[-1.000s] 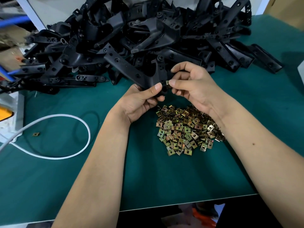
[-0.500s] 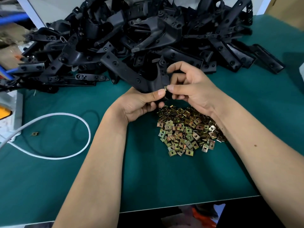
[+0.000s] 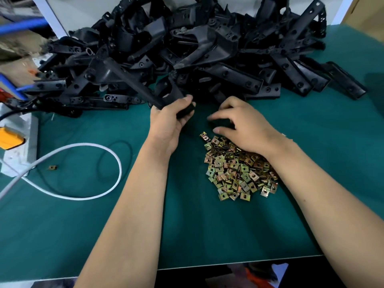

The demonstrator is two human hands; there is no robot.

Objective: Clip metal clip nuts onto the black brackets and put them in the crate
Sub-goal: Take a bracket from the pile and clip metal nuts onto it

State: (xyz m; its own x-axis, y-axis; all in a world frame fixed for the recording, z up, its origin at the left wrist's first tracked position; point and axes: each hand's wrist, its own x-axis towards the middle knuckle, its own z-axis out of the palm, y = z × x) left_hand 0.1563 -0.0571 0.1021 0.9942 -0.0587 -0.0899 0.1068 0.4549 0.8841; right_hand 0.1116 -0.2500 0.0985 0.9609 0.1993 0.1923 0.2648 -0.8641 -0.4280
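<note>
My left hand point(image 3: 172, 119) grips one end of a long black bracket point(image 3: 133, 82), which slants up and to the left over the bracket pile point(image 3: 207, 48). My right hand point(image 3: 243, 125) hovers with loosely curled fingers just above the far edge of the heap of brass-coloured clip nuts point(image 3: 239, 169) and holds nothing that I can see. The two hands are a short way apart. No crate is in view.
The green mat point(image 3: 83, 225) covers the table, whose front edge runs along the bottom. A white cable loop point(image 3: 99, 190) lies at the left, with one stray clip nut point(image 3: 52, 167) inside it. A white and yellow device point(image 3: 12, 140) sits at the far left.
My right hand has let go of the bracket and dropped toward the clip nut heap. My left hand has swung the bracket to the left, turning it.
</note>
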